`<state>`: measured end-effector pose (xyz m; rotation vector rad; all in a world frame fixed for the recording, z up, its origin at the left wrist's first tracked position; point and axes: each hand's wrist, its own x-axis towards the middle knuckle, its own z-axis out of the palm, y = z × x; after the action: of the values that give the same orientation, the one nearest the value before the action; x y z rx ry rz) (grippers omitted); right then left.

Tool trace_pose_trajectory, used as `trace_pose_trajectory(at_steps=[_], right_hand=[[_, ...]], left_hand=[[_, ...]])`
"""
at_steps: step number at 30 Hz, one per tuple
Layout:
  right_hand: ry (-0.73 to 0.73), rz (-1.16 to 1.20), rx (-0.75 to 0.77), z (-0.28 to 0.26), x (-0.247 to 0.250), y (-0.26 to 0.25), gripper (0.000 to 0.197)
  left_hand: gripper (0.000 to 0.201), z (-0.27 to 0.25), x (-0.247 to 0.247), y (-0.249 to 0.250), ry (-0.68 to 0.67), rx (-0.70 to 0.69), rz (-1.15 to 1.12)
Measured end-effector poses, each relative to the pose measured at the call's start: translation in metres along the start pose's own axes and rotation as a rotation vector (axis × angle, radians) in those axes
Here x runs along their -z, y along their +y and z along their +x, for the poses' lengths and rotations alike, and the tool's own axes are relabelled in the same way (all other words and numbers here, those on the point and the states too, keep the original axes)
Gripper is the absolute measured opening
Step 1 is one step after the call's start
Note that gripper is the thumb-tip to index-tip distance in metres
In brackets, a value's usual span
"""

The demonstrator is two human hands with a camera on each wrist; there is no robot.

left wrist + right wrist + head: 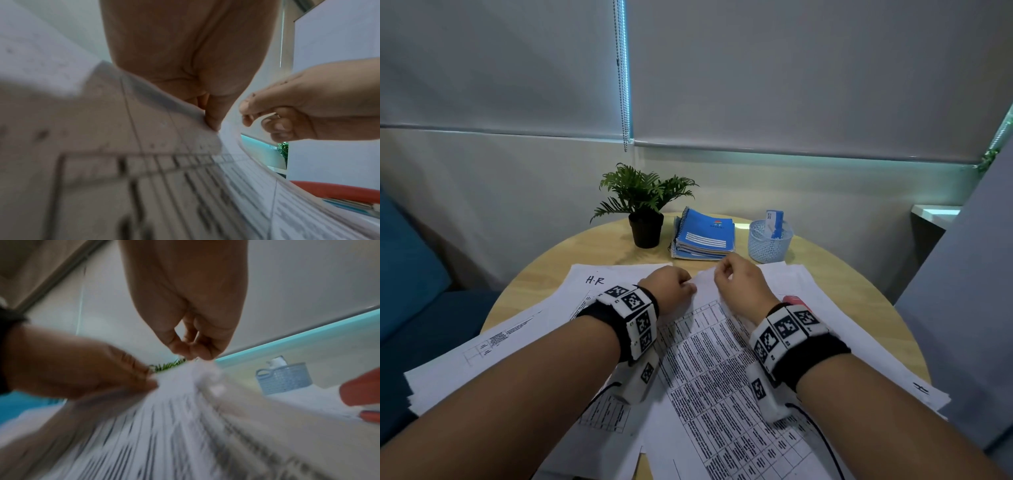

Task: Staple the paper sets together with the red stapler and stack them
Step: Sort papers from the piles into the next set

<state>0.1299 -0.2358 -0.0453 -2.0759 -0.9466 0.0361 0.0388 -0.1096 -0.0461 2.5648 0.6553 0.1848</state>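
A printed paper set [709, 359] lies in the middle of the round table [534, 274], its far edge lifted. My left hand [688, 286] pinches that edge between thumb and fingers [211, 123]. My right hand [720, 275] is just to the right, its fingertips [191, 352] drawn together on the same raised edge of the paper set [164, 418]. The red stapler [795, 300] lies on the papers beyond my right wrist, mostly hidden by it. The stapler [339, 190] shows low right in the left wrist view and at the right edge, stapler [362, 391], in the right wrist view.
More loose sheets [500, 342] spread left, one marked "H.R", and others [842, 325] spread right. At the back stand a potted plant [643, 205], a stack of blue notebooks [705, 236] and a pale mesh basket [768, 240]. A blue seat [407, 274] sits left.
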Motion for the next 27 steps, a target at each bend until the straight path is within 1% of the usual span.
trace_pose_trajectory(at_steps=[1,2,4,8,10,13,15,18,20,22,24,27], right_hand=[[0.016,0.022,-0.002,0.001,0.006,0.002,0.007],[0.026,0.049,-0.016,0.0,0.014,0.003,0.006],[0.035,0.089,-0.078,-0.003,0.033,0.01,0.004],[0.042,0.075,-0.171,-0.013,0.072,0.028,0.009],[0.057,0.06,-0.205,-0.018,0.096,0.043,0.014],[0.092,0.066,-0.271,-0.028,0.137,0.074,0.017],[0.13,0.069,-0.322,-0.04,0.164,0.098,0.019],[0.181,0.051,-0.428,-0.064,0.202,0.136,0.016],[0.194,-0.045,-0.475,-0.08,0.221,0.164,0.014],[0.178,-0.166,-0.501,-0.097,0.233,0.191,0.015],[0.168,-0.23,-0.54,-0.113,0.239,0.218,0.018],[0.185,-0.281,-0.597,-0.129,0.244,0.253,0.017]], left_hand=[[0.02,0.0,0.001,-0.001,-0.034,0.003,0.019],[0.02,0.0,0.003,-0.003,-0.074,0.009,0.037],[0.026,0.003,0.004,-0.007,-0.146,0.023,0.073],[0.044,0.006,0.003,-0.017,-0.291,0.046,0.212],[0.048,0.008,-0.002,-0.019,-0.363,0.062,0.291],[0.055,0.014,-0.008,-0.024,-0.43,0.095,0.384],[0.061,0.017,-0.012,-0.026,-0.436,0.116,0.41],[0.064,0.025,-0.016,-0.031,-0.433,0.137,0.435],[0.063,0.029,-0.018,-0.035,-0.434,0.147,0.435],[0.061,0.034,-0.021,-0.041,-0.427,0.156,0.42],[0.06,0.038,-0.021,-0.049,-0.416,0.161,0.388],[0.068,0.044,-0.02,-0.065,-0.394,0.144,0.355]])
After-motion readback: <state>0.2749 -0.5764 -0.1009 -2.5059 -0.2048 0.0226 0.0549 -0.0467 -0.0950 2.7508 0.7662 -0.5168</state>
